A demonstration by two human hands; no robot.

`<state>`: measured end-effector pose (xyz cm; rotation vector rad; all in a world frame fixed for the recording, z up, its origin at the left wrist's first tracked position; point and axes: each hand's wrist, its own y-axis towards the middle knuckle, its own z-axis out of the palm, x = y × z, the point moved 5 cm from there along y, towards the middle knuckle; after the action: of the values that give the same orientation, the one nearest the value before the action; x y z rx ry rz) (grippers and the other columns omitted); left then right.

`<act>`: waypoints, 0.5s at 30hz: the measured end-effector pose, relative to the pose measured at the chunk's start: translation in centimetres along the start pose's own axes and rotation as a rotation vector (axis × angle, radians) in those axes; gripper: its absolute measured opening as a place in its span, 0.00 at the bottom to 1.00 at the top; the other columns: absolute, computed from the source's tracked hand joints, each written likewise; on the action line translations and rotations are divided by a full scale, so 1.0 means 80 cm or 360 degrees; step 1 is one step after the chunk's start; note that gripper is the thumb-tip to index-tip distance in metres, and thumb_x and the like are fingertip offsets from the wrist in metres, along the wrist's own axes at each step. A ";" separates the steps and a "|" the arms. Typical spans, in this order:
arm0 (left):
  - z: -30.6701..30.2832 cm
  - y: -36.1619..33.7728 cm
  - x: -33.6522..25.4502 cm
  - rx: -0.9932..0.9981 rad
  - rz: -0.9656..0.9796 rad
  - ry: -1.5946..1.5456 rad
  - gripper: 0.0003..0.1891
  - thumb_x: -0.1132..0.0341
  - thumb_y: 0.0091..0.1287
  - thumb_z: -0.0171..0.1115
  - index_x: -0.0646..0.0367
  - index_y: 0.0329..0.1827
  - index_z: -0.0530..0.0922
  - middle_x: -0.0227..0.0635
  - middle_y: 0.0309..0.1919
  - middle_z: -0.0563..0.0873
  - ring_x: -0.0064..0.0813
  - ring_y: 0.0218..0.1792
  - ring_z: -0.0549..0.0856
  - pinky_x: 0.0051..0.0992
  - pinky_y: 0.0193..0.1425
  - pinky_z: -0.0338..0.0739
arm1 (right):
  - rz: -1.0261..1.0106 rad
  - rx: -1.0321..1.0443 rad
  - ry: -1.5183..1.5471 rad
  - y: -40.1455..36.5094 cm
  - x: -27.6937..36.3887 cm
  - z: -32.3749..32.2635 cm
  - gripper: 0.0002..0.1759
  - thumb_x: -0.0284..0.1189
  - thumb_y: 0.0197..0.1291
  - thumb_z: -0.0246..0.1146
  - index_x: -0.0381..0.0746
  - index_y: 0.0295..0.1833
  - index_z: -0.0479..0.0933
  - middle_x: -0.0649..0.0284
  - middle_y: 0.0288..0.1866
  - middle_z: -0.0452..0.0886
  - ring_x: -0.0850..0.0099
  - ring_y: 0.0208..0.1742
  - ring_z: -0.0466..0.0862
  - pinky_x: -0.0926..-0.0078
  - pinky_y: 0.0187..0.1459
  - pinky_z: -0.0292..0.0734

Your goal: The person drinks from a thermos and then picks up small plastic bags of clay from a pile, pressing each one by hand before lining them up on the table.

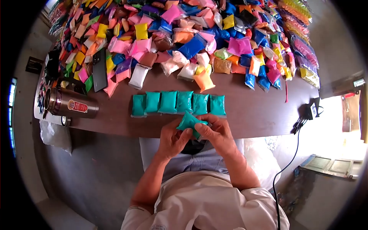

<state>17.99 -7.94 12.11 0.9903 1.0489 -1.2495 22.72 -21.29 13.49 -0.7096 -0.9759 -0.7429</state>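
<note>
Fingers (pixel 204 130) of our left hand (pixel 172 138) and right hand (pixel 217 135) pinch a teal packet (pixel 188 121) over the near edge of the desk (pixel 115 109), its long axis unclear, and 6 matching packets (pixel 168 102) lie in a row just beyond, closer to our right hand.
</note>
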 end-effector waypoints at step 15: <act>-0.015 -0.001 0.001 0.0073 -0.0046 0.0269 0.19 0.58 0.71 0.59 0.66 0.55 0.76 0.25 0.29 0.79 0.10 0.29 0.72 0.14 0.31 0.66 | -0.0051 -0.0064 -0.0419 0.003 -0.009 0.002 0.15 0.34 0.67 0.62 0.32 0.48 0.78 0.71 0.35 0.79 0.86 0.35 0.72 0.85 0.36 0.70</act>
<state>17.86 -6.77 11.72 1.1349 1.1726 -1.2339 22.59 -20.86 12.90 -0.8431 -1.2165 -0.7096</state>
